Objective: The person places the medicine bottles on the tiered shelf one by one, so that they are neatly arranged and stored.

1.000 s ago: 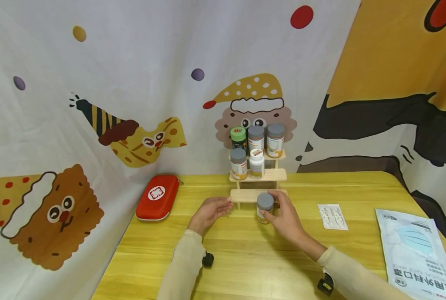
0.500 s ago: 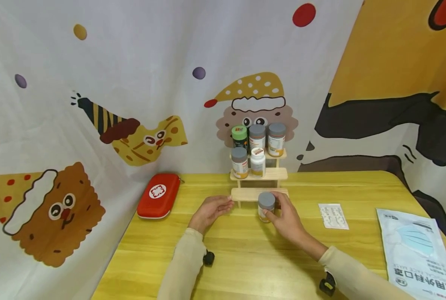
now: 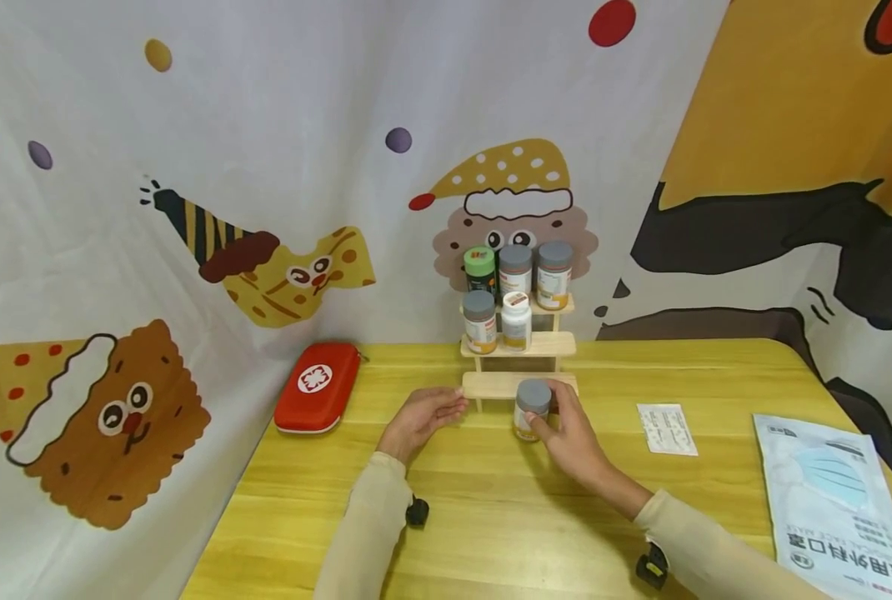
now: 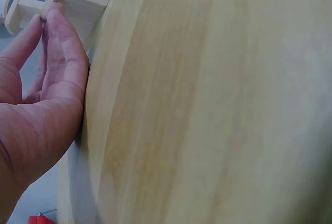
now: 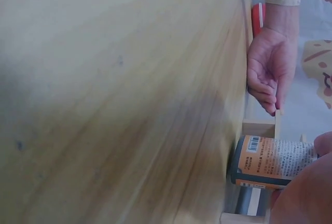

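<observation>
At the front of a tiered wooden stand, my right hand grips a grey-capped pill bottle. The bottle is upright and overlaps the lowest step's right part in the head view. Its orange and white label faces the right wrist camera, with the base close over the table. My left hand pinches the left end of the lowest step; in the left wrist view its thumb and fingertips meet at the wooden edge. On the middle step stand another grey-capped bottle and a white bottle.
The top step bears a green-capped bottle and two grey-capped ones. A red zip case lies left of the stand. To the right are a small blister pack and a face mask packet. A printed curtain hangs behind.
Both hands keep their holds, and the bottle stays in front of the lowest step. The head view has shifted slightly.
</observation>
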A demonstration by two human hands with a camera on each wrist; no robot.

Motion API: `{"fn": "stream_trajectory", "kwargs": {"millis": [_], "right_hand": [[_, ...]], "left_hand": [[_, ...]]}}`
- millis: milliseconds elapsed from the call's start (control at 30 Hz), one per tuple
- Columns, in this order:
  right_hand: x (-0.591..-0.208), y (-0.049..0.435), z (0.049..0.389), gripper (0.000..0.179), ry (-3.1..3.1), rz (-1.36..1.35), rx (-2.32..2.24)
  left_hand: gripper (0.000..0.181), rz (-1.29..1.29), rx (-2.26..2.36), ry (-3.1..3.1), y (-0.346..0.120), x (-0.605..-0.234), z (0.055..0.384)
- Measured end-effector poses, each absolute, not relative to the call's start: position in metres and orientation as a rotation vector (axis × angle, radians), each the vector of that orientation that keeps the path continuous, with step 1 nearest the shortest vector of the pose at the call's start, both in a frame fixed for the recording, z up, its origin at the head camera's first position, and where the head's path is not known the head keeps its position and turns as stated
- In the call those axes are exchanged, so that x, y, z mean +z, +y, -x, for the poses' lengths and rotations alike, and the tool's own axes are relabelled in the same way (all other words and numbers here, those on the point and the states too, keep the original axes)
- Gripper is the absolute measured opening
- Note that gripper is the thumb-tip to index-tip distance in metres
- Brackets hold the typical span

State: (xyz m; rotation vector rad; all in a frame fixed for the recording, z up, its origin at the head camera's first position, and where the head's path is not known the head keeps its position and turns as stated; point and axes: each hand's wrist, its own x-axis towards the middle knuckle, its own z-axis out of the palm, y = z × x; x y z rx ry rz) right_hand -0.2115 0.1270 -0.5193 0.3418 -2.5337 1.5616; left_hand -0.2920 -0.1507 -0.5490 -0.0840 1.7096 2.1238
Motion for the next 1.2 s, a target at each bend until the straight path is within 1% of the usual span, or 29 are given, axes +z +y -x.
{"fn": "stream_trajectory", "kwargs": {"millis": [200,433,567,700,833,1033,1200], "right_hand": [[-0.514,0.128,0.21,0.055,-2.522,-0.365,1.537],[-0.502,0.134,0.211,0.057,-2.475,-0.404,1.489],[-0.492,0.139,0.216,0.054,-2.409,-0.429,1.451],[-0.478,0.147,0.222,0.051,-2.357,-0.419,1.446],[-0.461,0.151,0.231,0.054,-2.321,-0.415,1.468],[-0.443,0.154,0.248,0.057,-2.275,-0.406,1.47],[-0.437,0.157,0.262,0.06,-2.263,-0.361,1.463]], "left_hand": [[0.031,0.092,2.127,1.713,-0.151,-0.548,0.291],[0.034,0.103,2.125,1.71,-0.154,-0.547,0.288],[0.035,0.098,2.129,1.724,-0.154,-0.547,0.288],[0.03,0.101,2.123,1.718,-0.15,-0.547,0.289],[0.025,0.108,2.126,1.7,-0.15,-0.547,0.288],[0.027,0.123,2.129,1.692,-0.15,-0.548,0.289],[0.028,0.113,2.131,1.699,-0.15,-0.548,0.29]]}}
